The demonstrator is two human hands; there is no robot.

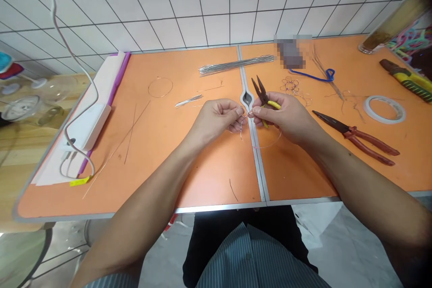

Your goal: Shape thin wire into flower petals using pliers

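Note:
Near the table's middle seam, my left hand (pixel 224 114) pinches a thin copper-coloured wire (pixel 266 146) bent into a loop that hangs below the fingers. Close against it, my right hand (pixel 281 110) grips the same wire between thumb and forefinger. That hand also keeps a small pair of needle-nose pliers (pixel 261 92) with yellow handles in its palm, the dark jaws pointing up and away. The exact spot where the fingertips meet on the wire is too small to make out.
Behind my hands lie a bundle of straight wires (pixel 236 65) and a shorter bundle (pixel 188 101). To the right are red-handled pliers (pixel 357 137), a tape roll (pixel 384 109) and a yellow-black tool (pixel 408 81). A wire ring (pixel 160 87) and a white power strip (pixel 86 128) lie left.

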